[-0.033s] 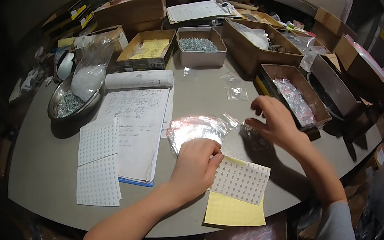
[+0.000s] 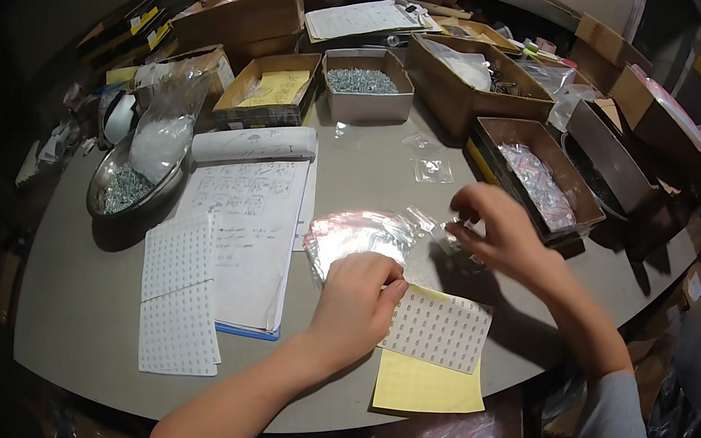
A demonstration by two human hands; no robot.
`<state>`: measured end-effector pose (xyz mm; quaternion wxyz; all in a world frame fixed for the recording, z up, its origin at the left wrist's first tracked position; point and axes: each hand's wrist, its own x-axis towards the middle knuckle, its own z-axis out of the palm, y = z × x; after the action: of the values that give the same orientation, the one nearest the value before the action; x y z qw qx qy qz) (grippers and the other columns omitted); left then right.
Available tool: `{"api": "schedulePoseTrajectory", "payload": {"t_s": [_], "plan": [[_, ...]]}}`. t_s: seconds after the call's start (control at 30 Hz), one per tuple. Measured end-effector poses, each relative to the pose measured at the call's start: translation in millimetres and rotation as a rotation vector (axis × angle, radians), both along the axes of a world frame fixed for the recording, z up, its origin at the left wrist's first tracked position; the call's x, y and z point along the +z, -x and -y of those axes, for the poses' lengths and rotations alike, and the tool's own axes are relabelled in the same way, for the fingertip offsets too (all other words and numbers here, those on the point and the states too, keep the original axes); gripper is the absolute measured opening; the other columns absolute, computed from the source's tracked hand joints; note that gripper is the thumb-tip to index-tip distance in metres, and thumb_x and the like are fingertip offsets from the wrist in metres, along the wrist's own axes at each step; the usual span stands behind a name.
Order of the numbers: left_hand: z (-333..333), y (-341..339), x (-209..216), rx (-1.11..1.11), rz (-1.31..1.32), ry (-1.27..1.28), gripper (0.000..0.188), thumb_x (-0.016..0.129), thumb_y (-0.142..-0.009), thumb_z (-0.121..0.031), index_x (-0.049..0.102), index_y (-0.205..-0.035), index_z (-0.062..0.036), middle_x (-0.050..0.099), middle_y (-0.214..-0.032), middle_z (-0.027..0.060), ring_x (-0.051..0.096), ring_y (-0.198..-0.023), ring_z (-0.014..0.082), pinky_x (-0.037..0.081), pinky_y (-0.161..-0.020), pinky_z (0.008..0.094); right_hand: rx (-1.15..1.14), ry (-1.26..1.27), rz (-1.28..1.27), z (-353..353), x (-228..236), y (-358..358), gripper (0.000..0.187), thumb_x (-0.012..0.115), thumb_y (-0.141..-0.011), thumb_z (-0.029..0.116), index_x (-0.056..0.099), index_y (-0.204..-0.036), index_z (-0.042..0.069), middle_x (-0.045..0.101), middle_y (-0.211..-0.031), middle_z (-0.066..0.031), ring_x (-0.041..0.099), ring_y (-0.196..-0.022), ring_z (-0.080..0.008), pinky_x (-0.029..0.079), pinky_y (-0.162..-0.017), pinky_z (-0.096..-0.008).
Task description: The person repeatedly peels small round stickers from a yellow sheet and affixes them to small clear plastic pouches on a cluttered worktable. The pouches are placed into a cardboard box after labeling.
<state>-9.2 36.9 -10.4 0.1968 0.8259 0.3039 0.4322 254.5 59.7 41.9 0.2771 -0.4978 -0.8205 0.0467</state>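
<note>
My left hand (image 2: 356,301) rests on the table with its thumb and fingers closed at the upper left corner of a white label sheet (image 2: 442,331). Under that sheet lies a yellow backing sheet (image 2: 430,387). Just beyond my left hand, clear zip bags (image 2: 358,231) with red edges are spread in an overlapping fan. My right hand (image 2: 503,231) hovers to the right of the fan, fingers curled, with a gap between thumb and forefinger. Below its fingertips are small clear bags (image 2: 447,241), partly hidden; their contents are hard to make out.
At left lie a clipboard of handwritten papers (image 2: 252,241), more label sheets (image 2: 178,311) and a metal bowl of screws (image 2: 126,190). Behind stand a white box of screws (image 2: 362,82) and a carton of filled bags (image 2: 541,184). Small flat bags (image 2: 432,170) lie mid-table.
My right hand has dipped slightly toward me, its fingertips closer to the small clear bags. My left hand stays where it was.
</note>
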Motion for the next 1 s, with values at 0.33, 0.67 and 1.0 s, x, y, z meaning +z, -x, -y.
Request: {"api": "schedulePoseTrajectory", "payload": {"t_s": [0.33, 0.67, 1.0], "plan": [[2, 2, 1, -0.016, 0.068, 0.21, 0.012, 0.06, -0.097, -0.009, 0.067, -0.095, 0.0009, 0.067, -0.091, 0.0155, 0.062, -0.09, 0.0365, 0.046, -0.085, 0.045, 0.24, -0.168, 0.193, 50, -16, 54, 0.037, 0.075, -0.078, 0.007, 0.062, -0.113, 0.003, 0.061, -0.105, -0.0125, 0.06, -0.1, -0.0338, 0.049, -0.089, -0.0414], [2, 2, 3, 0.012, 0.02, 0.258, 0.013, 0.061, -0.097, -0.01, 0.066, -0.09, 0.0005, 0.066, -0.091, 0.016, 0.061, -0.091, 0.0365, 0.045, -0.083, 0.0466, 0.331, -0.28, 0.095, 49, -16, 52, 0.023, 0.071, -0.082, 0.012, 0.065, -0.103, 0.004, 0.063, -0.1, -0.0083, 0.06, -0.097, -0.0273, 0.049, -0.083, -0.0373], [2, -1, -3, 0.002, -0.074, -0.055, 0.005, 0.063, -0.092, -0.006, 0.061, -0.09, -0.0026, 0.061, -0.089, 0.0142, 0.058, -0.089, 0.0355, 0.043, -0.084, 0.0471, 0.014, 0.317, 0.023, -57, -27, 25, 0.032, 0.074, -0.085, 0.025, 0.068, -0.098, -0.004, 0.07, -0.083, -0.0184, 0.067, -0.074, -0.0331, 0.052, -0.07, -0.0415]]}}
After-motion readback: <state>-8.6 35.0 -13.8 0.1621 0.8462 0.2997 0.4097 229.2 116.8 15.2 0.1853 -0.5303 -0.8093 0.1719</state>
